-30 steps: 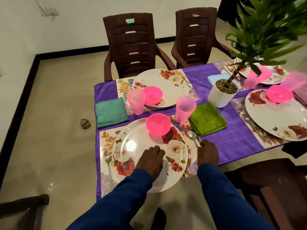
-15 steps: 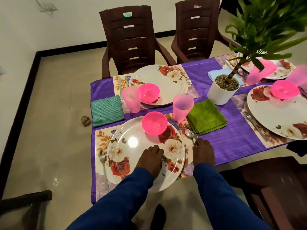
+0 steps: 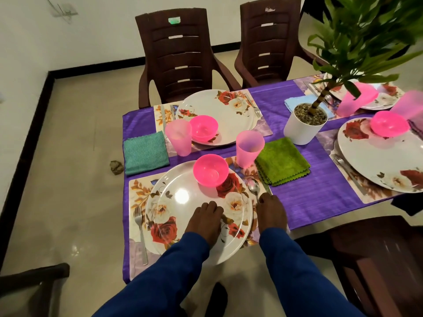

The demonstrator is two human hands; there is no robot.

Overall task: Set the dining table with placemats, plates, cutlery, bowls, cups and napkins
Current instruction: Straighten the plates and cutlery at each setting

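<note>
1. Four floral plates on view: nearest plate on its placemat at the table's near edge.
2. Three pink bowls, one on the nearest plate's far rim; four pink cups, one just beyond.
3. Three napkins plainly seen: teal, green, blue.
4. Left hand resting flat on the nearest plate, fingers relaxed, gripping nothing.
5. Right hand over the spoon handle; grasp cannot be told.
6. Fork left of the plate.
</note>
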